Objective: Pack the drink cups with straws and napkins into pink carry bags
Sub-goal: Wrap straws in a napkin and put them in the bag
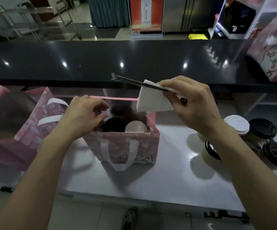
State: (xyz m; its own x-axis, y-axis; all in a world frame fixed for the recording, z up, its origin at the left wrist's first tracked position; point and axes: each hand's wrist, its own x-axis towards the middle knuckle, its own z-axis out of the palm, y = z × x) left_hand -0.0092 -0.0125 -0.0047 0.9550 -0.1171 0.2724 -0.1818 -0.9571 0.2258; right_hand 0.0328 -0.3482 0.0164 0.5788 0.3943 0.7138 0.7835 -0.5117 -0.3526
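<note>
Here, an open pink paper carry bag with white ribbon handles and a cartoon print stands on the white worktop, directly in front of the person. Inside it two cups show from above: one with a round black lid and, just beside it to the right, one with a pale pinkish lid. The left hand sits at the bag's left rim with its fingers curled over the edge, gripping the bag's mouth. The right hand is raised above the bag's right rear corner and pinches a folded white paper napkin together with a bundle of thin dark straws; the straws point up and to the left, past the napkin's edge.

To the right of the bag, partly behind the right forearm, a cluster of paper cups waits on the worktop: one with a white lid and three with black lids, standing close together. To the left, a second pink carry bag of the same print leans beside the first. A dark glossy counter runs across behind the worktop, and another pink printed bag stands on it at the far right.
</note>
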